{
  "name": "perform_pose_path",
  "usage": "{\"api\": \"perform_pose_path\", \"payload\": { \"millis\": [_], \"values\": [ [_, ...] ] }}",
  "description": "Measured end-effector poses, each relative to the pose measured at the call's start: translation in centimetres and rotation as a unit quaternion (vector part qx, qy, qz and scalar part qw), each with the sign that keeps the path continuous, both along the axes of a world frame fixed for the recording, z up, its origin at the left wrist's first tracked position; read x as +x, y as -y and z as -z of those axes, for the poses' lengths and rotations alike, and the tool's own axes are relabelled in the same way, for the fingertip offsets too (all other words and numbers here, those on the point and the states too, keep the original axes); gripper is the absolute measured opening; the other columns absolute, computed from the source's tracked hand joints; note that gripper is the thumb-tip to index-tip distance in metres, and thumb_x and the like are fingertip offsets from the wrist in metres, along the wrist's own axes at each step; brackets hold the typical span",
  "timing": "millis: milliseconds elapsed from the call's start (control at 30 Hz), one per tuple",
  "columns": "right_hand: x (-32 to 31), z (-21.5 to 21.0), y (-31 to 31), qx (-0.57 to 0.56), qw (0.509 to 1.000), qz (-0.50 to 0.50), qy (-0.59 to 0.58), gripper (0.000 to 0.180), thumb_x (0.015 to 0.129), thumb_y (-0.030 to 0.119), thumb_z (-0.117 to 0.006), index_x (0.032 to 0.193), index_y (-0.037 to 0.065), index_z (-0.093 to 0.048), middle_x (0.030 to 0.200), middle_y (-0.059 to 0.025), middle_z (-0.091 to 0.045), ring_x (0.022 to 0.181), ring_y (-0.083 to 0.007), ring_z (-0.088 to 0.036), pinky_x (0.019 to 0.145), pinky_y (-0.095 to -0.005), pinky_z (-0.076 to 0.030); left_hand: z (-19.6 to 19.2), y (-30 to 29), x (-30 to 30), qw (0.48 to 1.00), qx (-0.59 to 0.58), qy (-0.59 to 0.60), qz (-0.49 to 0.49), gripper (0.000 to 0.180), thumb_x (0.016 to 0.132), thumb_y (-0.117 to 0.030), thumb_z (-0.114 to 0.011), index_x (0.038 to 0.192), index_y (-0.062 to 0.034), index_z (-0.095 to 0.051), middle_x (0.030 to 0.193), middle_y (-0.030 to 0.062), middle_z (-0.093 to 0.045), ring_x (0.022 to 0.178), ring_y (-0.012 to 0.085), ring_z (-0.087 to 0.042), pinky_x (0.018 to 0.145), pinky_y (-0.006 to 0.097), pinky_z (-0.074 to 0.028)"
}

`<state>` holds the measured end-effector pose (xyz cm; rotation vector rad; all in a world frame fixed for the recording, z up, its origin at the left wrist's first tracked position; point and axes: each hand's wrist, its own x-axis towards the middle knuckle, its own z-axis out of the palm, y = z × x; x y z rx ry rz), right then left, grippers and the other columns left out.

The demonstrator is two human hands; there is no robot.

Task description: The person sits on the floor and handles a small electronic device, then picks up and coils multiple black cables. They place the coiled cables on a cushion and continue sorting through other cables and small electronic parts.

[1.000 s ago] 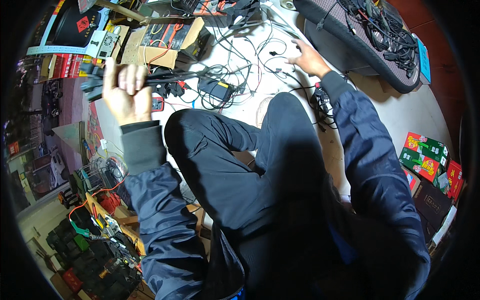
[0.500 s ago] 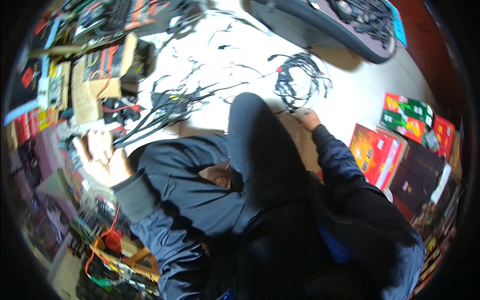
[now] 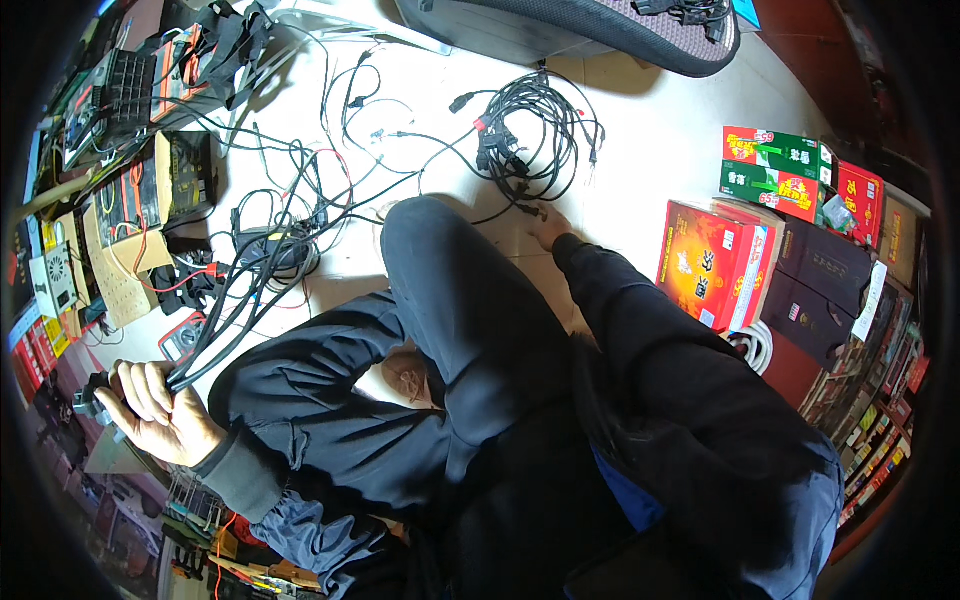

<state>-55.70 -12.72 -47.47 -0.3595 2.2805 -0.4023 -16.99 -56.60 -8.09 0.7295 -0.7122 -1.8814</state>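
My left hand (image 3: 165, 412), at the far left, is closed around a bundle of black cables (image 3: 232, 312). A black connector (image 3: 90, 398) sticks out past its fingers. From this hand the cables run up and right to a loose tangle on the floor. Beyond my raised knee, my right hand (image 3: 547, 228) is closed on a black cable end (image 3: 526, 208) at the lower edge of a coil of black cables (image 3: 497, 155). A small red piece shows on the coil's left side. The fingertips of my right hand are partly hidden.
A black mesh-topped seat (image 3: 610, 30) stands beyond the coil. Red and green cartons (image 3: 775, 172) and a red box (image 3: 690, 262) stand at the right. On the left are an opened cardboard box (image 3: 120, 262), a red meter (image 3: 183, 338) and a small white device (image 3: 62, 280).
The whole view has swung, so the floor, coil and boxes sit further left. The connector in my left hand now shows clearly. My right hand stays at the coil's lower edge.
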Motion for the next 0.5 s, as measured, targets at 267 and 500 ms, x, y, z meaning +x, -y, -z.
{"api": "perform_pose_path", "payload": {
  "millis": [267, 500],
  "values": [
    [0.1, 1.7, 3.0, 0.041, 0.999, 0.023, -0.011, 0.066, 0.079, 0.033, -0.081, 0.134, 0.003, -0.059, 0.127, -0.0218, -0.066, 0.121, -0.0382, -0.061, 0.104, -0.0435, -0.048, -0.5, -0.2, -2.8, 0.995, 0.006, -0.094, 0.021, 0.03, 0.109, -0.025, -0.049, 0.088, -0.0047, -0.043, 0.071, 0.0022, -0.03, 0.053, 0.0106, -0.023, 0.047, 0.027, -0.021],
    [-1.0, -5.5, 6.5, -0.072, 0.996, 0.002, -0.05, 0.05, 0.084, 0.029, -0.08, 0.123, 0.002, -0.065, 0.107, -0.0152, -0.073, 0.098, -0.0274, -0.069, 0.085, -0.04, -0.053, -1.3, -0.8, -4.2, 0.995, 0.011, -0.086, 0.038, 0.034, 0.109, -0.026, -0.05, 0.082, -0.0087, -0.039, 0.07, 0.0006, -0.029, 0.054, 0.0102, -0.024, 0.046, 0.027, -0.021]
  ]
}}
